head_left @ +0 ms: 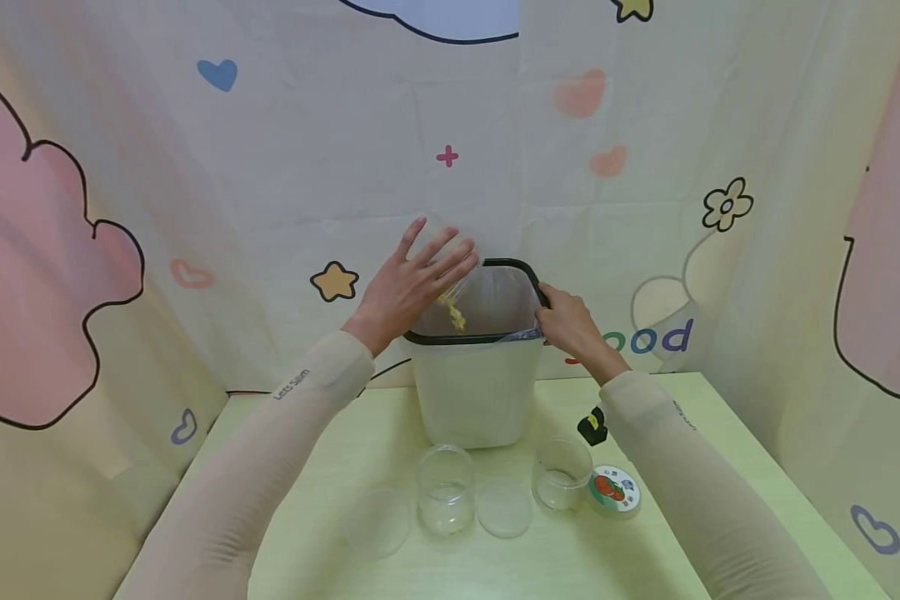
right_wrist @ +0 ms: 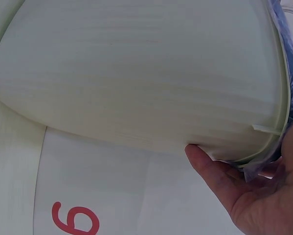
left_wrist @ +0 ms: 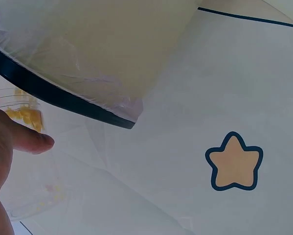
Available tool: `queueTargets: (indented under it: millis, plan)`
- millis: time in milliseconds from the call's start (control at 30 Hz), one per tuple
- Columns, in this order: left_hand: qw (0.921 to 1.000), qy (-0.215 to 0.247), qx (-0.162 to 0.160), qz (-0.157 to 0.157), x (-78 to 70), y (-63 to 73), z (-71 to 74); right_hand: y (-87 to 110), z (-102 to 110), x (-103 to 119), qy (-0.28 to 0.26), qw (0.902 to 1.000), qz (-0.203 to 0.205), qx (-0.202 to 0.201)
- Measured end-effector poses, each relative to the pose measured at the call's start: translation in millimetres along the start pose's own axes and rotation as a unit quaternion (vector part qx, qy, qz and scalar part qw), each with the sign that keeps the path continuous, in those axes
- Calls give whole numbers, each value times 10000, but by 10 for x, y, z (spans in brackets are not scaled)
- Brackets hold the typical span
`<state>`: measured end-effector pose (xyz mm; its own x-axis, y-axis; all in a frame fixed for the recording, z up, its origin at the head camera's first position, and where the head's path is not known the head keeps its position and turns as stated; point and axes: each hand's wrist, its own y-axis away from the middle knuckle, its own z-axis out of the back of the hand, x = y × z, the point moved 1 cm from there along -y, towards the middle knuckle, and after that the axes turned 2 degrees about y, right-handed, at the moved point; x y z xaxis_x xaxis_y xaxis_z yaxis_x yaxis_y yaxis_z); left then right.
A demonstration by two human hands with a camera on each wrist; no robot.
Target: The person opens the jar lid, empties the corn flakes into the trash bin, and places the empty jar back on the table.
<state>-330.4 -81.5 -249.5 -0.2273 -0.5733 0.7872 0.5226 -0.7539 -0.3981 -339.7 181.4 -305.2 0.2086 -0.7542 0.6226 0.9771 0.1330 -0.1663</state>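
A white trash bin with a black rim and a clear liner stands against the back curtain. Above its left side, my left hand holds a clear plastic jar tipped toward the opening. Yellow pieces show at the jar's mouth, over the bin; more yellow bits cling inside it in the left wrist view. Most of the jar is hidden behind the hand in the head view. My right hand grips the bin's rim at its right side, thumb against the outer wall, where the liner bunches.
In front of the bin stand two clear jars. Two translucent lids lie beside them. A lid with a tomato label and a small black object are at the right. Printed curtains enclose the table.
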Motion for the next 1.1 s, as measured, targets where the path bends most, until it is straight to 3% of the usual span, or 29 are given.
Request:
queueTargets:
  millis: [1100]
  plan:
    - [9942, -785, 288, -684, 7, -62, 32, 20, -6, -2, -139, 9999, -27, 51]
